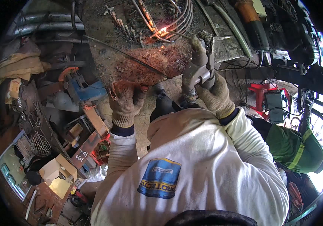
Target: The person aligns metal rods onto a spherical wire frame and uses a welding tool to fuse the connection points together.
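far left: tan cloth bundle (pixel 16 64) heaped by the workshop wall, with a wire mesh basket (pixel 40 144) and open cardboard boxes (pixel 58 170) lower down among floor clutter.

left of centre: left hand (pixel 127 101), in a knit work glove, curled over the near edge of the rusty metal worktable (pixel 139 62); fingers folded onto the rim, holding nothing else, apparently bracing.

on the worktable: a thin dark rod (pixel 124 52) lies slantwise across the plate; a row of short spent rod stubs (pixel 122 24) sits near the far edge.

centre, far edge of the worktable: a bundle of bent metal tubes (pixel 176 19) with a glowing orange spot (pixel 164 29) where a thin welding rod (pixel 176 34) meets them.

right of centre: right hand (pixel 211 90), gloved, closed tight around a grey electrode holder (pixel 203 56) lifted just beyond the worktable's near right edge; the rod runs from its clamp to the glow.

far right: red stand (pixel 258 94) and a person in green clothing with a yellow stripe (pixel 295 148), near but apart.

risks, judged: sparks or hot slag could reach the left glove, which rests near the work; an unsteady right grip could stick the rod or let it wander; clutter and cloth nearby could catch stray sparks.
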### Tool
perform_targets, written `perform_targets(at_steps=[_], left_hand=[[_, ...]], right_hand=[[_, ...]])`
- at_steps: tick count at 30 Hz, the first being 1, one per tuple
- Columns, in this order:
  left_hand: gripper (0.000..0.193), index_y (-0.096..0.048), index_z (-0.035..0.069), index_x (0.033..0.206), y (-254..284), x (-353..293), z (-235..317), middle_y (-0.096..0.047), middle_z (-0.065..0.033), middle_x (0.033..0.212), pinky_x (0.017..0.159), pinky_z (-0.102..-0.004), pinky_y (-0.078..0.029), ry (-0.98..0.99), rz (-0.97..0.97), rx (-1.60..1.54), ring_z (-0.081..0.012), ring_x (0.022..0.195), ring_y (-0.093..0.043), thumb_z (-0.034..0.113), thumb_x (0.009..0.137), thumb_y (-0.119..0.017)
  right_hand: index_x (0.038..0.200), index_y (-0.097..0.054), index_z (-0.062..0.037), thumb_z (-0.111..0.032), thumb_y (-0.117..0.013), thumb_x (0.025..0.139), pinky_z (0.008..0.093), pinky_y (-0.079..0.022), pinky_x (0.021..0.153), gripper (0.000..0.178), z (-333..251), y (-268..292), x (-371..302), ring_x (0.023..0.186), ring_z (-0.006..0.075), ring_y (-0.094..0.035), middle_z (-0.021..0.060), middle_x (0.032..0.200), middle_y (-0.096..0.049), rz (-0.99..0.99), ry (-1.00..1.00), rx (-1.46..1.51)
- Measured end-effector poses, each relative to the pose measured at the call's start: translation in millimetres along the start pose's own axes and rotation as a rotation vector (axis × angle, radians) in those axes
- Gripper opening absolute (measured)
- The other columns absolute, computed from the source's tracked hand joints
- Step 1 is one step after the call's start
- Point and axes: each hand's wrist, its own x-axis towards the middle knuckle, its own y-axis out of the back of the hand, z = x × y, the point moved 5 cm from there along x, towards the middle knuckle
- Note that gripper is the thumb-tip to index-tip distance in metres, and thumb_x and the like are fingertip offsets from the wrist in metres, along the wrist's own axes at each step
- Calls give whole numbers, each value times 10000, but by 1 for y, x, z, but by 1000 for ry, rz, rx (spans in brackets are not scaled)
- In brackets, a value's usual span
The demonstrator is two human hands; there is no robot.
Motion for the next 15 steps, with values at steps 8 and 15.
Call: perform_targets(at_steps=[8,15], left_hand=[[212,-593,146,825,-1,-1,-2,-611,-65,835,760,-457,-474,19,-15,-21,-303,821,-600,323,847,-708],[283,-621,116,803,0,-1,-2,-614,-89,805,685,-456,-484,51,-32,4,-322,766,-605,379,885,-688]], right_hand=[[1145,-631,-13,-195,-748,799,343,-535,798,408,0,-5,1,904,209,-700,131,974,-719,-35,21,39],[1145,-626,-9,-183,-744,800,349,-536,781,405,3,-5,1,887,220,-701,135,966,-715,-18,39,-17]])
